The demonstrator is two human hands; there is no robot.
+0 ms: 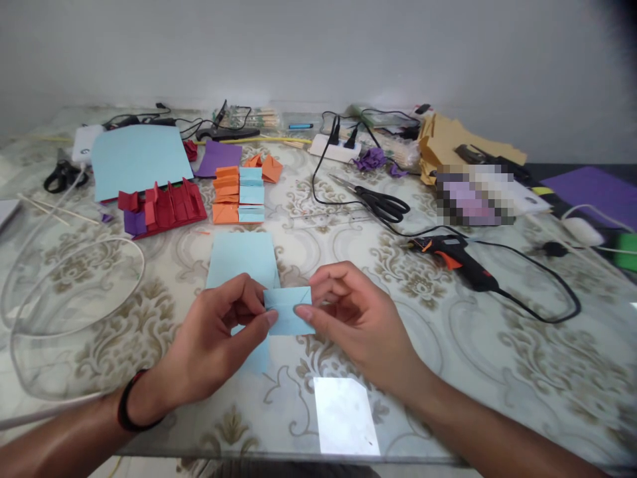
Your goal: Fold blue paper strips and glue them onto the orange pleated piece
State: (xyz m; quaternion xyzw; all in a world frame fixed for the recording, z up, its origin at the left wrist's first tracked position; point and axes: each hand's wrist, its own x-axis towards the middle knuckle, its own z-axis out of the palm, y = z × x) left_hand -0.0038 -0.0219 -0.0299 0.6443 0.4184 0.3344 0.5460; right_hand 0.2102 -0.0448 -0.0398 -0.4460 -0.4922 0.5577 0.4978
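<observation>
A small folded piece of light blue paper (288, 318) with crease lines is held up between both hands, just above the table. My left hand (213, 345) pinches its left edge between thumb and fingers. On the other side my right hand (361, 325) grips the right edge, thumb on the front face and fingers behind. Beneath and behind my left hand lies a larger sheet of light blue paper (242, 255), partly covered by that hand. Farther back stand folded orange paper pieces (227, 189) beside folded light blue ones (251, 189).
Folded red paper pieces (174, 209) and a light blue sheet stack (139, 159) lie at left. Black-handled scissors (381, 202) and a glue gun (462, 262) with its cord lie at right. A white power strip (334, 147) sits at the back. A white cable (142, 265) loops at left.
</observation>
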